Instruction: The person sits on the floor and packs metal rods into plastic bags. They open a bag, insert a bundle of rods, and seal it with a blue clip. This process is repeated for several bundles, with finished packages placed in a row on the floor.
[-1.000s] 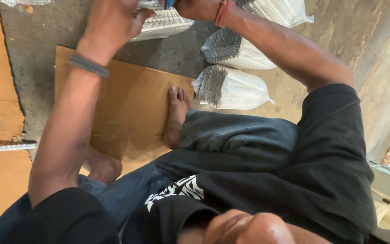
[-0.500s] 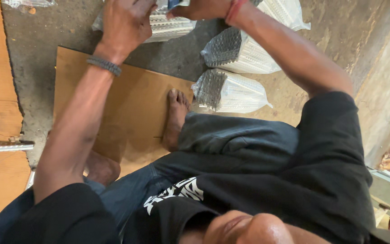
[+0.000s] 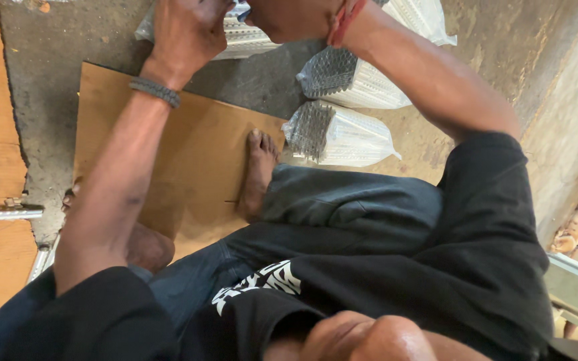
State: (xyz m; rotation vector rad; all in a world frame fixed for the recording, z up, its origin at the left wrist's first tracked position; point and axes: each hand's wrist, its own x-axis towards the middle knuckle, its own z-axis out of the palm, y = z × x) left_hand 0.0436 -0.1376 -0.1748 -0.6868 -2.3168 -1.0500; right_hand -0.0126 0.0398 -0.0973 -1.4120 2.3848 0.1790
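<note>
left hand [image 3: 185, 30] closed on clear bag of metal parts [image 3: 245, 37] at 12 o'clock | right hand [image 3: 289, 17] gripped same bag, apparently steadying it | two similar bags [image 3: 349, 137] lay at 1 o'clock on floor

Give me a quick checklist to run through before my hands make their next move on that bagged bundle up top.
1. Left hand on the bagged bundle: ok, fingers rest on it.
2. Right hand at the same bundle: ok, though partly cut off by the frame edge.
3. Firmness of either grip: cannot tell, fingertips hidden.
4. Spare bundles close by: ok, two lie on the floor beside the bare foot.
5. Cardboard sheet flat underfoot: ok.
6. Bundle's bag intact: cannot tell.
</note>
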